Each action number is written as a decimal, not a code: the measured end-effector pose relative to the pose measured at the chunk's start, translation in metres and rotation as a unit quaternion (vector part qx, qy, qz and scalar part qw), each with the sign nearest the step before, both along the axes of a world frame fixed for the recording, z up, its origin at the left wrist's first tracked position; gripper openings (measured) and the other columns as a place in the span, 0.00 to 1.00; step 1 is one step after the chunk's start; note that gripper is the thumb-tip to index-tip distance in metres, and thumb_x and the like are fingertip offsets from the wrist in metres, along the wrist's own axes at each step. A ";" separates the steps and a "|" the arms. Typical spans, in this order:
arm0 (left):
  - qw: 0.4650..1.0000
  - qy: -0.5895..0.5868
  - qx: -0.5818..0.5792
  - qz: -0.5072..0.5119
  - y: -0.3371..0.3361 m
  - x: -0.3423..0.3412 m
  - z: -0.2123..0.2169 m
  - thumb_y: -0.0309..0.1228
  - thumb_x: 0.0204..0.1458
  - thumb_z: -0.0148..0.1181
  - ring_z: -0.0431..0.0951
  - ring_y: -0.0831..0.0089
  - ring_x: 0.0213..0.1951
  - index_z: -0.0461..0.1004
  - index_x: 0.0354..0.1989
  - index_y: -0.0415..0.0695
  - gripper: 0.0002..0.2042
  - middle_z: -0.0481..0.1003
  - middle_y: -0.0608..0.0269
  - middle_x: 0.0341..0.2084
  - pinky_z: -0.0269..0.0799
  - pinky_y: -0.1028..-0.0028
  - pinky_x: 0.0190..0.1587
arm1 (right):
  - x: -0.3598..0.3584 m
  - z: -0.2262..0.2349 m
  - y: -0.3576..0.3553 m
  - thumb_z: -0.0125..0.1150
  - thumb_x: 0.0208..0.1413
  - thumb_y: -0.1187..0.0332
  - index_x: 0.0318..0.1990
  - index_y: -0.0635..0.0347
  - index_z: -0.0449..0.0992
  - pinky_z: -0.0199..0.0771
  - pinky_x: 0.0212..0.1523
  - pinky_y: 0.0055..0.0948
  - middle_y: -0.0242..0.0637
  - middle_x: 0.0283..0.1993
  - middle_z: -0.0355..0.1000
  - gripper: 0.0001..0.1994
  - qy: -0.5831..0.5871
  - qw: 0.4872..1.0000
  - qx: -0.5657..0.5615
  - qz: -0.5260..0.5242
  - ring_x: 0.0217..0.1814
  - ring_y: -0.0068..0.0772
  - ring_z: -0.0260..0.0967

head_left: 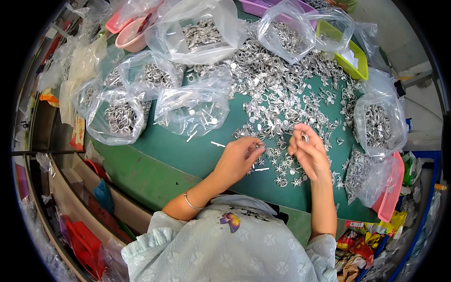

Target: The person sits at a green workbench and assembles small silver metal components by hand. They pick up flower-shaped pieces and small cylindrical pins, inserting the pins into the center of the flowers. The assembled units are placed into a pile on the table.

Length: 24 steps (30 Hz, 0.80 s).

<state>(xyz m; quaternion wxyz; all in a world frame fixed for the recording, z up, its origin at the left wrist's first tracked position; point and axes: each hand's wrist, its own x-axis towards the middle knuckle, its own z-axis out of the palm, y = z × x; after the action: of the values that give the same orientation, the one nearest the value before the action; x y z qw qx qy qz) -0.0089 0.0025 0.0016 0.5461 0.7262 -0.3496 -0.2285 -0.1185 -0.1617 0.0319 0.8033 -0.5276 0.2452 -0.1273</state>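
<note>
Over the green table [188,141], my left hand [237,157] is closed in a pinch above the near edge of a spread of small silver metal pieces [277,101]. A bit of silver shows at its fingertips, too small to name. To its right, my right hand [311,155] is raised with bent fingers round a silver ring [305,137]. The two hands are apart. Below and between them lie several flower-shaped silver pieces [282,181]. A thin white strip [261,169] rests beside the left hand, and another white strip [218,144] lies farther left.
Clear plastic bags of silver rings stand at the left [122,117], back [202,35] and right [377,124]. A flatter bag [192,110] holds white strips and discs. A lime-green basin [359,68] is at the back right, a pink tray [392,190] at the right edge.
</note>
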 end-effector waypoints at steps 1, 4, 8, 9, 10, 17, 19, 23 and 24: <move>1.000 -0.009 0.005 -0.002 0.001 0.001 0.000 0.26 0.44 0.60 0.65 0.77 0.17 0.72 0.33 0.38 0.08 0.69 0.61 0.17 0.61 0.77 0.20 | 0.009 -0.005 -0.006 0.55 0.48 0.74 0.43 0.63 0.69 0.69 0.32 0.29 0.36 0.30 0.67 0.12 0.078 0.979 -0.186 0.026 0.32 0.32 0.67; 0.999 -0.038 0.018 -0.006 0.002 0.004 0.001 0.27 0.44 0.59 0.68 0.69 0.17 0.71 0.32 0.38 0.08 0.69 0.57 0.18 0.64 0.73 0.21 | 0.044 -0.013 -0.009 0.59 0.45 0.70 0.36 0.63 0.73 0.68 0.30 0.31 0.38 0.28 0.67 0.11 0.166 0.783 -0.598 0.045 0.31 0.36 0.68; 0.998 -0.060 0.025 0.004 0.006 0.006 0.000 0.26 0.45 0.58 0.67 0.70 0.16 0.71 0.32 0.39 0.07 0.68 0.57 0.16 0.63 0.72 0.20 | 0.065 -0.028 -0.013 0.62 0.42 0.67 0.35 0.62 0.73 0.65 0.31 0.36 0.43 0.29 0.67 0.13 0.187 0.654 -0.727 0.091 0.32 0.46 0.66; 0.998 -0.057 0.025 0.013 0.008 0.006 -0.001 0.26 0.45 0.58 0.67 0.70 0.16 0.71 0.31 0.39 0.06 0.68 0.57 0.16 0.62 0.72 0.20 | 0.063 -0.025 -0.012 0.61 0.43 0.66 0.33 0.63 0.73 0.66 0.32 0.36 0.44 0.31 0.68 0.12 0.172 0.689 -0.701 0.065 0.34 0.47 0.66; 0.998 -0.044 0.022 0.024 0.010 0.007 -0.003 0.25 0.45 0.58 0.65 0.73 0.15 0.71 0.32 0.39 0.06 0.66 0.59 0.15 0.60 0.74 0.19 | 0.058 -0.024 -0.014 0.58 0.47 0.65 0.34 0.65 0.72 0.66 0.32 0.34 0.43 0.30 0.68 0.11 0.168 0.703 -0.690 0.043 0.33 0.44 0.68; 0.998 0.042 -0.021 0.034 0.018 0.011 -0.014 0.24 0.49 0.54 0.57 0.83 0.14 0.71 0.35 0.39 0.06 0.61 0.70 0.12 0.51 0.81 0.17 | -0.001 -0.024 -0.041 0.42 0.56 0.61 0.36 0.66 0.66 0.57 0.13 0.20 0.37 0.29 0.65 0.15 -0.030 0.978 0.201 0.048 0.22 0.29 0.57; 0.971 0.228 -0.065 0.009 0.019 0.013 -0.015 0.26 0.52 0.51 0.55 0.84 0.14 0.69 0.38 0.39 0.07 0.60 0.72 0.13 0.50 0.83 0.16 | -0.002 -0.010 -0.025 0.40 0.55 0.61 0.36 0.65 0.64 0.54 0.10 0.20 0.40 0.31 0.62 0.14 -0.077 0.950 0.302 0.019 0.20 0.29 0.55; 0.773 0.615 -0.146 -0.043 0.024 0.018 -0.011 0.27 0.55 0.44 0.53 0.85 0.16 0.65 0.45 0.37 0.11 0.60 0.70 0.19 0.49 0.87 0.17 | -0.021 -0.037 -0.025 0.43 0.57 0.62 0.26 0.62 0.67 0.50 0.10 0.19 0.30 0.17 0.59 0.14 -0.156 0.921 0.355 0.038 0.16 0.22 0.53; 0.730 0.662 -0.160 -0.050 0.024 0.018 -0.011 0.26 0.55 0.43 0.53 0.86 0.17 0.64 0.46 0.36 0.12 0.60 0.69 0.20 0.49 0.88 0.17 | -0.023 -0.035 -0.023 0.43 0.58 0.63 0.26 0.62 0.68 0.49 0.10 0.18 0.29 0.15 0.58 0.14 -0.097 0.962 0.254 0.030 0.14 0.21 0.51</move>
<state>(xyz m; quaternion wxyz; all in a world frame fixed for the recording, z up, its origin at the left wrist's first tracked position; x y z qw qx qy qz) 0.0096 0.0262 -0.0095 0.7350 0.2743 0.0335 -0.6192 -0.1416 -0.1849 -0.0031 0.9341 -0.2988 0.1746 -0.0872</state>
